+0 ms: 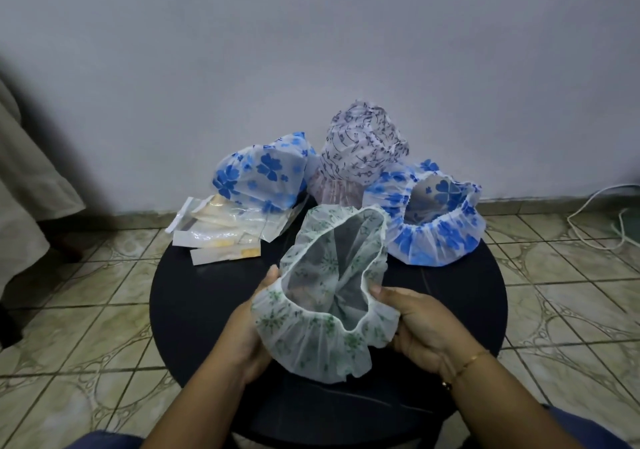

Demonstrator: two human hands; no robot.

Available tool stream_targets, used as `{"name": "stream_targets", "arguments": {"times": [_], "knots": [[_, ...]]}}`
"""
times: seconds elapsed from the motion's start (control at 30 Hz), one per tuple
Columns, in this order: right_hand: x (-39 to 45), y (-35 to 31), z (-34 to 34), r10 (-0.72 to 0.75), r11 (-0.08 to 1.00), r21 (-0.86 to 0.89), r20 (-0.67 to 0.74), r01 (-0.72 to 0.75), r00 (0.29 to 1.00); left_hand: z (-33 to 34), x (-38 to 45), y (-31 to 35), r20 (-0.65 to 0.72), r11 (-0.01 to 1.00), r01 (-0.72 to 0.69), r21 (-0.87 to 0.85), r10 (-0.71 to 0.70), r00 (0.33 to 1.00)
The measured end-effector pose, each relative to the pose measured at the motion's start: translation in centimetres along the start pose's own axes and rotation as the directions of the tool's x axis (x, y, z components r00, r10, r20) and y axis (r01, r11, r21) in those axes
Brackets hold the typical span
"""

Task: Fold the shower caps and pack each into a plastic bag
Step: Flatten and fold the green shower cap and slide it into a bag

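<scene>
- Your left hand (251, 324) and right hand (420, 325) each grip the elastic rim of the green-flowered shower cap (329, 296), one on either side, holding it opening-up over the near middle of the round black table (194, 310).
- At the far left edge you have a blue-flowered cap (258, 173) lying partly over the plastic bags (221, 233).
- At the far edge sits a dark-printed pink cap (360, 157).
- At the far right edge lies a second blue-flowered cap (438, 216), opening up.
</scene>
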State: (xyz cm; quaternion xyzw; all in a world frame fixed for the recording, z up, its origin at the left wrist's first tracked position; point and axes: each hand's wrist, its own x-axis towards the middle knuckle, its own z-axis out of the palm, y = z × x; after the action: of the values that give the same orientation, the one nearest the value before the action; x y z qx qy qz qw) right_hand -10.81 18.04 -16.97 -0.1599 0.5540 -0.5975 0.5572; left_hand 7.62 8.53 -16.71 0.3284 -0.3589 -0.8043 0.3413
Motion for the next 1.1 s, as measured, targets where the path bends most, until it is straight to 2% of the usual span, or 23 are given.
{"name": "stream_targets", "arguments": {"times": [0.13,0.3,0.47,0.53,0.63,0.67,0.73,0.83,0.93,1.0,1.1], "knots": [[-0.4,-0.7,-1.3,-0.023,0.999,0.045,-0.081,0.027,0.996,-0.5,-0.2,1.0,-0.112,0.98,0.012,0.198,0.01,0.994],[-0.1,-1.9,-3.6,-0.051,0.998,0.022,-0.228,0.057,0.972,-3.2,0.9,2.2,-0.26,0.962,0.022,0.272,0.052,0.964],[0.3,-2.6,-5.9,-0.059,0.998,-0.017,-0.353,0.056,0.934,-5.5,1.9,2.9,-0.36,0.887,0.061,0.458,0.123,0.925],[0.4,-2.6,-6.0,-0.059,0.998,-0.024,-0.378,0.055,0.924,-5.8,2.0,2.8,-0.39,0.825,0.088,0.559,0.168,0.905],[0.4,-2.4,-5.3,-0.122,0.99,-0.114,-0.412,0.082,0.903,-5.3,1.5,2.6,-0.428,0.606,0.146,0.782,0.35,0.833],[0.4,-2.3,-5.1,-0.155,0.984,-0.144,-0.418,0.103,0.895,-5.0,1.3,2.4,-0.403,0.523,0.148,0.839,0.416,0.815],[0.3,-2.1,-4.7,-0.206,0.975,-0.165,-0.407,0.151,0.89,-4.6,0.9,2.0,-0.307,0.422,0.077,0.903,0.51,0.803],[-0.3,-1.7,-4.2,-0.289,0.951,-0.221,-0.376,0.218,0.881,-4.6,0.4,1.4,-0.064,0.273,-0.091,0.958,0.512,0.857],[-1.4,-1.7,-4.3,-0.426,0.823,-0.538,-0.37,0.183,0.826,-4.3,-0.1,1.5,0.174,0.081,-0.237,0.968,0.463,0.869],[-2.4,-1.9,-4.3,-0.444,0.719,-0.691,-0.367,0.08,0.817,-4.2,-0.2,1.4,0.201,0.013,-0.222,0.975,0.372,0.906],[-4.0,-2.7,-3.9,-0.273,0.672,-0.738,-0.314,-0.054,0.909,-4.2,-0.3,1.0,0.128,-0.053,-0.118,0.992,0.323,0.938]]}}
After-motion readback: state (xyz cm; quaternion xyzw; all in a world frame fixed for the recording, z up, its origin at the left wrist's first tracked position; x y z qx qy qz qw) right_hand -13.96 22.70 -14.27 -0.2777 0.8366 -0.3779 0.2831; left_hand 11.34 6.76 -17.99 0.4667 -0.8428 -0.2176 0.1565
